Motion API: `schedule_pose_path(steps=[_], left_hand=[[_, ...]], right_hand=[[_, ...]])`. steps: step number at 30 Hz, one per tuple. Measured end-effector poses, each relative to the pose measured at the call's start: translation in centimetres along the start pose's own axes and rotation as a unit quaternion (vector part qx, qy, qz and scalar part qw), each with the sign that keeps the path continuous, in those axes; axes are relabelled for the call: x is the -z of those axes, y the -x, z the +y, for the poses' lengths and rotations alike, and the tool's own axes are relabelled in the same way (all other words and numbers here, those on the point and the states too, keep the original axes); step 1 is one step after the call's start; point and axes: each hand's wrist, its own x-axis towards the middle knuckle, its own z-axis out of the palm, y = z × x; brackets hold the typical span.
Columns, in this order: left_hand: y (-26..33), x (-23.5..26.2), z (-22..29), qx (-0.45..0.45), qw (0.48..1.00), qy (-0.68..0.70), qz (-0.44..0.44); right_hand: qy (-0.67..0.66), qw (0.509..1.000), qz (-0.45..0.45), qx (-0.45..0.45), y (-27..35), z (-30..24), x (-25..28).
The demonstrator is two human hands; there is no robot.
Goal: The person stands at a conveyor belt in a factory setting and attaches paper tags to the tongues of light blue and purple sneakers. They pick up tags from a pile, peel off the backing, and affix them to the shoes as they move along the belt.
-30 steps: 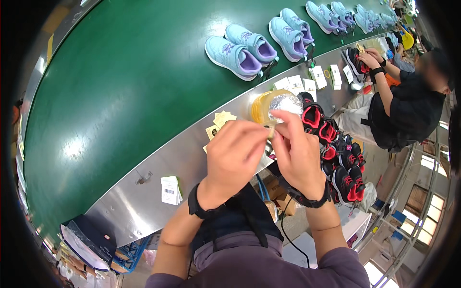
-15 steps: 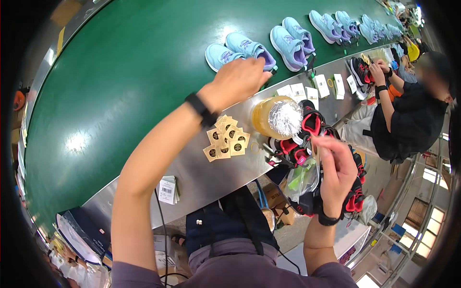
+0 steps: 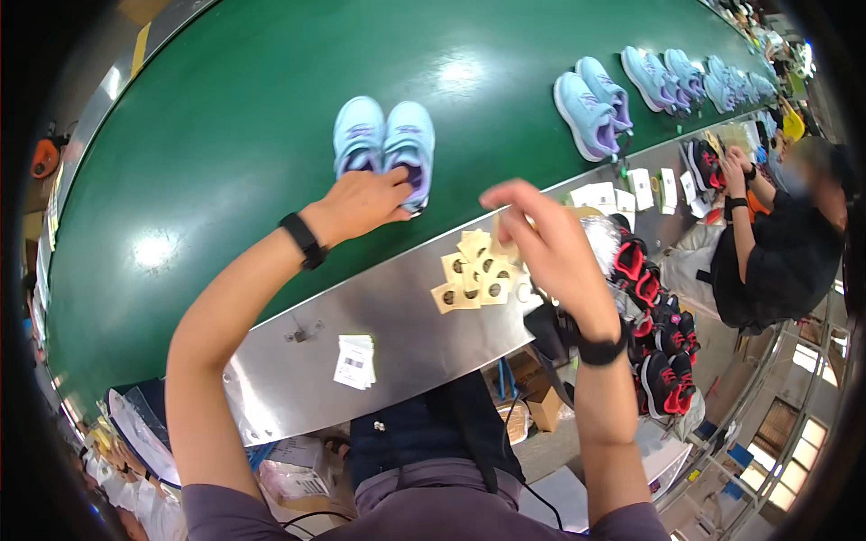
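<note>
A pair of light blue sneakers (image 3: 383, 135) with purple linings stands side by side on the green belt, toes pointing away from me. At their heels, my left hand (image 3: 361, 206) is closed, fingers at the shoe openings. My right hand (image 3: 555, 257) hovers over the metal ledge with bent fingers drawn together; what they hold, if anything, I cannot make out. Just beside it lies a loose pile of tan square cards (image 3: 474, 279) with dark round marks. A silver foil-topped roll (image 3: 602, 239) is partly hidden behind my right hand.
A stack of white labels (image 3: 355, 361) lies on the metal ledge (image 3: 406, 347). More light blue sneakers (image 3: 586, 113) line the belt at the far right. Black and red shoes (image 3: 663, 379) hang or pile to my right. A co-worker (image 3: 767, 243) handles shoes farther along.
The near pair of light blue sneakers has moved left and turned toes-away, with my left hand on it. My right hand has moved left and away from me, beside the tan cards.
</note>
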Motion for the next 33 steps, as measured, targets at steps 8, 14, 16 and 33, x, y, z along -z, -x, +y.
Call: schedule_pose_path(steps=[8,14,16,33], left_hand=[[-1.3,2.7,-8.0,0.114,0.928,0.337,0.107],[-3.0,4.3,-9.6,0.131,0.915,0.353,-0.144],[-3.3,4.2,-9.3,0.119,0.928,0.325,-0.137],[0.3,2.5,-7.7,0.187,0.947,0.240,0.103]], right_hand=[[0.385,0.918,-0.091,0.018,-15.1,1.8,-8.5],[0.117,0.991,-0.047,-0.040,-15.0,3.2,-11.6],[0.137,0.989,-0.036,-0.039,-15.1,3.2,-11.8],[0.238,0.957,0.108,0.129,-15.2,2.8,-13.8]])
